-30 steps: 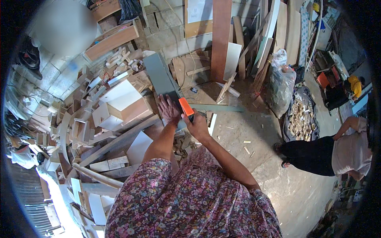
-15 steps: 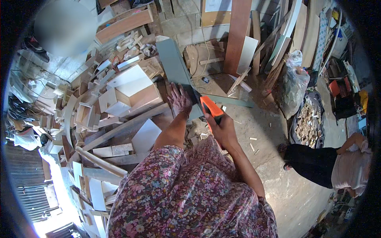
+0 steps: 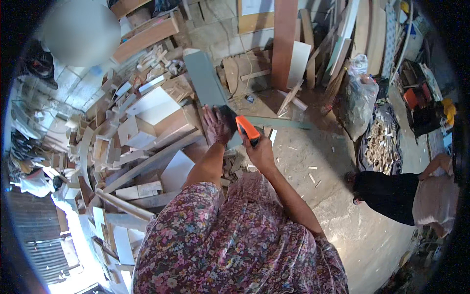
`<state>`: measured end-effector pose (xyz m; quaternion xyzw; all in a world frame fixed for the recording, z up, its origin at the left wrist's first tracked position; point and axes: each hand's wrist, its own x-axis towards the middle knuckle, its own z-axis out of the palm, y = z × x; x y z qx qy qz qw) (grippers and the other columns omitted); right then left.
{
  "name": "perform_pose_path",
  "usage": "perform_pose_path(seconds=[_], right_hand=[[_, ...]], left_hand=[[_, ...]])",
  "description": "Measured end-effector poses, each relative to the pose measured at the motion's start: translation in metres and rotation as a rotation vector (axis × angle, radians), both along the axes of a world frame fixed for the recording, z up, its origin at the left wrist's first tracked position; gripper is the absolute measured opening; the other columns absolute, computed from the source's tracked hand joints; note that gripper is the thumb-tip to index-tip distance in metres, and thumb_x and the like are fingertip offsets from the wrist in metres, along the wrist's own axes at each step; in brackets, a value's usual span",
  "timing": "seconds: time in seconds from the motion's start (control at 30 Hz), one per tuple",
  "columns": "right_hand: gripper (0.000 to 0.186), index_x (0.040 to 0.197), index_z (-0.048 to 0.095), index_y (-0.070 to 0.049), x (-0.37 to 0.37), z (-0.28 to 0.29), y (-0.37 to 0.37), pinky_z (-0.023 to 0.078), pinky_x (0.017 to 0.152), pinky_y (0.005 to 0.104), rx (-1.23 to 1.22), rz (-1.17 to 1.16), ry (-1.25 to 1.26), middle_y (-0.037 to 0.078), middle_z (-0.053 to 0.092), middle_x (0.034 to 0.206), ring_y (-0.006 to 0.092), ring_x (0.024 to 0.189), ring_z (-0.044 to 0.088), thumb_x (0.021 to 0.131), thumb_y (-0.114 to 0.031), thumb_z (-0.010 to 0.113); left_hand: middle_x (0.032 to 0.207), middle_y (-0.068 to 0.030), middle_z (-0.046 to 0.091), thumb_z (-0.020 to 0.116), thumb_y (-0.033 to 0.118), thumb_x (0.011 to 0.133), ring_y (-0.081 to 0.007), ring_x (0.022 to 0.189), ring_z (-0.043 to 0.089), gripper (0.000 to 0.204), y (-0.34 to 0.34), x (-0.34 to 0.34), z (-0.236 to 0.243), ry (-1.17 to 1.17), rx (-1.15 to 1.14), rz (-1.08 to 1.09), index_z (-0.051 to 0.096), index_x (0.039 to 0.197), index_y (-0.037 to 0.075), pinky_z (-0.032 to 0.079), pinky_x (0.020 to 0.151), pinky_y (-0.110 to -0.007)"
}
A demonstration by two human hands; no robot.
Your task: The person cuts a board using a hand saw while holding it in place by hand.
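Observation:
A long grey-green board (image 3: 205,73) runs away from me, and my left hand (image 3: 216,126) lies flat on its near part with the fingers stretched forward. In my right hand (image 3: 260,153) is a handsaw (image 3: 247,129) with an orange and black handle, gripped with the fingers wrapped round it. Its dark blade points forward and left, close beside my left fingers on the board. How deep the blade sits in the board I cannot tell. A thin grey-green strip (image 3: 281,122) stretches to the right behind the saw.
Piled wood offcuts (image 3: 132,142) fill the left side. Planks (image 3: 284,44) lean on the far wall, near a stuffed plastic bag (image 3: 361,98) and a sack of wood scraps (image 3: 381,152). At the right a person in dark trousers (image 3: 384,198) stands on the concrete floor (image 3: 338,235).
My right hand and the saw have moved a little up and left, towards the board. The whole view has shifted slightly. My left hand stays on the board.

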<state>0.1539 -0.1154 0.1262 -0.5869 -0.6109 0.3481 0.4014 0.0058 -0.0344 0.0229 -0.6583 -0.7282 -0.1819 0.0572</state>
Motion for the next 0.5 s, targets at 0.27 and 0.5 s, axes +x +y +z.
perform_pose_path(seconds=[0.27,0.5], right_hand=[[0.033,0.098,0.056,0.002,0.012,-0.018,-0.023,0.046,0.063,0.0394,-0.075,-0.003,0.171,0.023,0.061,0.077,0.0360,0.076,0.061,0.080,-0.025,0.059],[0.027,0.098,0.058,0.002,0.028,-0.025,-0.022,0.045,0.061,0.0306,-0.204,0.034,0.413,0.007,0.062,0.073,0.0163,0.068,0.058,0.080,-0.018,0.061]], left_hand=[[0.141,-0.0228,0.013,0.036,0.025,0.088,-0.0370,0.132,0.011,0.049,0.008,-0.006,-0.027,0.026,0.081,0.013,0.030,0.131,0.002,0.014,0.105,-0.047],[0.141,-0.0187,0.019,0.038,0.032,0.089,-0.0333,0.132,0.014,0.047,0.029,-0.015,-0.052,0.184,0.105,0.091,0.032,0.130,0.010,0.018,0.103,-0.049]])
